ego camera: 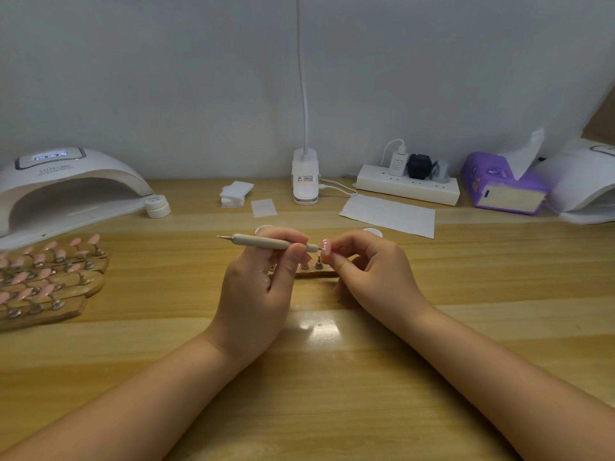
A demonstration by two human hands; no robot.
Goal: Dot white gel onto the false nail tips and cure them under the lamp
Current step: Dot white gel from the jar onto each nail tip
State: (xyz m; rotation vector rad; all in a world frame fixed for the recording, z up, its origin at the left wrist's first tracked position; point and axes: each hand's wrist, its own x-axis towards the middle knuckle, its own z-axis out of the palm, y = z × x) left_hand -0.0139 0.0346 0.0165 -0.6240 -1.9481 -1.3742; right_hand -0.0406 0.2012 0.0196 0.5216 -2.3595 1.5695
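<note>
The left hand (256,287) holds the dotting pen (266,242) like a pencil, its grip pinched on the beige handle, so the fine tip at the right end can reach the nail with control. The right hand (369,271) pinches 1 pink false nail tip (325,246) between thumb and finger and lifts it above the wooden holder (309,272), I think to bring it close to the pen and keep it steady. The pen's tip touches this nail or is just beside it; I cannot tell if white gel is already on it. Both forearms rest on the worktop (332,377), which probably helps against shaking. On the left, more pink nail tips (50,277) stand on their wooden strips, near the curing lamp (66,188), which has its display lit, so it seems ready. A small white jar (158,206) stands beside the lamp's opening. Curing is not yet done for this nail
</note>
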